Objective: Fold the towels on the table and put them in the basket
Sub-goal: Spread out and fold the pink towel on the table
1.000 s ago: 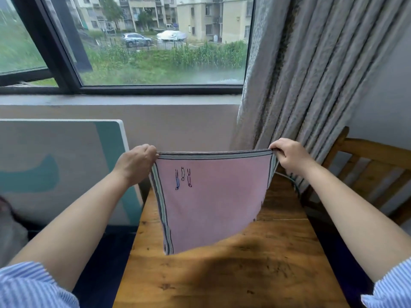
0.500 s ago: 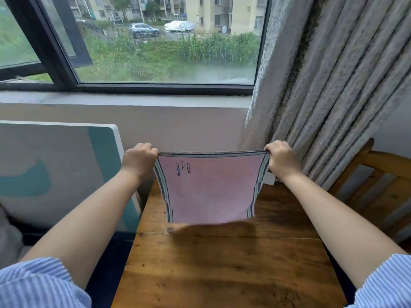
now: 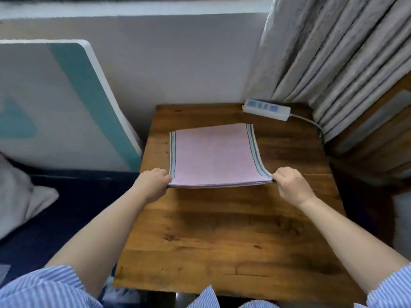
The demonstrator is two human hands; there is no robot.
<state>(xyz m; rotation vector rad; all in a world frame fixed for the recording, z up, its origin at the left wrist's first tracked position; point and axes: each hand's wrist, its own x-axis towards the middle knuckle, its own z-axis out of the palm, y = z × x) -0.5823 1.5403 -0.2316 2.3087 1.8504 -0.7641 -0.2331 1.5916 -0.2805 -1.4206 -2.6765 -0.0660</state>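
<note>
Left hand (image 3: 153, 185) and right hand (image 3: 289, 187) each pinch a near corner of the pink towel (image 3: 213, 156); it looks light and limp, so I'd keep to the corners.

Counting one pink towel (image 3: 213, 155), two hands, left (image 3: 153, 186) and right (image 3: 291, 187), one tabletop (image 3: 222, 236), one power strip (image 3: 266, 109), one curtain (image 3: 329, 52), one chair (image 3: 375, 138).

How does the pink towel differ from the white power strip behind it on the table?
The pink towel is soft, flat cloth with striped side edges; the power strip is a rigid white bar with a cord. The towel lies mid-table, its near corners pinched by the left hand and right hand; the power strip sits untouched at the far right corner. Both rest on the wooden table.
</note>
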